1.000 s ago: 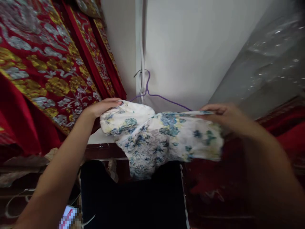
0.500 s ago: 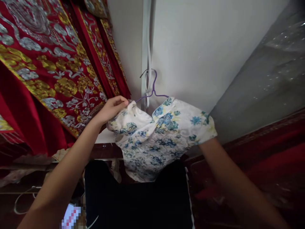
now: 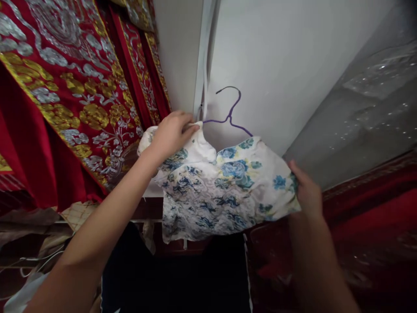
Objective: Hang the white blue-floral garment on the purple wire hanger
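Above dark clothing [image 3: 179,278] at the bottom centre, the floral top [image 3: 208,195] was held mid-frame. Its shoulder was grasped near the neckline by the left hand [image 3: 172,132], which had been shifted inward along it. The opposite sleeve's edge was gripped by the right hand [image 3: 309,191], hidden by that sleeve half a second earlier. The purple hanger's [image 3: 230,117] hook, previously crossed by the white strap [image 3: 205,65], was now seen clear to its right. Room was bounded at left by red embroidered cloth [image 3: 91,87]; openness was left before the white panel [image 3: 276,65], upper right of centre.
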Action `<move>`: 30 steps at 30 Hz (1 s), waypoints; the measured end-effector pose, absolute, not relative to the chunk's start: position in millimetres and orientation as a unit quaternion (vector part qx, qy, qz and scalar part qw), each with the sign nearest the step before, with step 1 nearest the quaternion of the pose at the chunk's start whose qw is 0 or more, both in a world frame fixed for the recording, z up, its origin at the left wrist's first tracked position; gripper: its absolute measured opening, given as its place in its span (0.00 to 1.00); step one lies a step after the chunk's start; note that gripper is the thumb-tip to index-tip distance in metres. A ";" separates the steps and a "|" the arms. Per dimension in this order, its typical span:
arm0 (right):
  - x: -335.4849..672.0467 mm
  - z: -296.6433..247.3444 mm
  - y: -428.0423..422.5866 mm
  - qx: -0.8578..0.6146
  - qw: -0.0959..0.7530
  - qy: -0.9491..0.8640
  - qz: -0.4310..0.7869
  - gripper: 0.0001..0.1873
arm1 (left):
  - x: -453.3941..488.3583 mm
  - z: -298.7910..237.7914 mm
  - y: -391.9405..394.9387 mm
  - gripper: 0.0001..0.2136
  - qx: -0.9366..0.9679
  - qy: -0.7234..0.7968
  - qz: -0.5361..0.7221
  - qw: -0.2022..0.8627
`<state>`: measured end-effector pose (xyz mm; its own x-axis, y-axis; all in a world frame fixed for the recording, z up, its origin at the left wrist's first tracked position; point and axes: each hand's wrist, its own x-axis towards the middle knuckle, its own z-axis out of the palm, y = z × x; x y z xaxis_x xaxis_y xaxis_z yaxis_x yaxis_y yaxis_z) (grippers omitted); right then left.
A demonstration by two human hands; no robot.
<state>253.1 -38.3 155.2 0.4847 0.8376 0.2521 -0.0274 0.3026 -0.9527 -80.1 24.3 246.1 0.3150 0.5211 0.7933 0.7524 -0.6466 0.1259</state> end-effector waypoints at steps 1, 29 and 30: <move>246.2 145.8 -55.2 -0.497 0.694 -0.401 0.332 0.16 | -78.0 241.8 22.8 0.10 -0.805 -0.386 -0.424 0.149; 117.9 129.2 -14.5 -0.256 0.508 -0.813 -0.124 0.41 | -60.9 162.0 -37.2 0.11 -0.634 -0.287 -0.675 -0.245; 121.4 139.4 -10.4 -0.263 0.503 -0.814 -0.127 0.38 | -65.7 158.7 -32.3 0.13 -0.612 -0.301 -0.677 -0.276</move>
<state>121.4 -10.4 139.4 -0.3561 0.2998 0.8850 0.5553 0.8296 -0.0576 -65.7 -32.3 158.7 -0.0989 0.7423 0.6627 -0.0057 -0.6664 0.7456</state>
